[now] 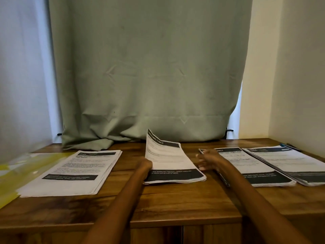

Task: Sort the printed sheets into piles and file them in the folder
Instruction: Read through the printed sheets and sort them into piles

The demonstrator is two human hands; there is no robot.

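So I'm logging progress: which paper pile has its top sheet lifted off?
The second pile from the left, at the centre: the left hand curls its top sheet upward, while the other three piles lie flat.

Four paper piles (174,166) lie in a row on the table (175,205), a folder (26,171) apparently leftmost.

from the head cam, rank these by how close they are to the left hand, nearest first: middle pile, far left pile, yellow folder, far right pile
1. Middle pile: the left hand is at its left edge, lifting the top sheet.
2. Far left pile: to the hand's left, apart from it.
3. Yellow folder: at the table's left edge, beyond that pile.
4. Far right pile: across the table, past the right hand.
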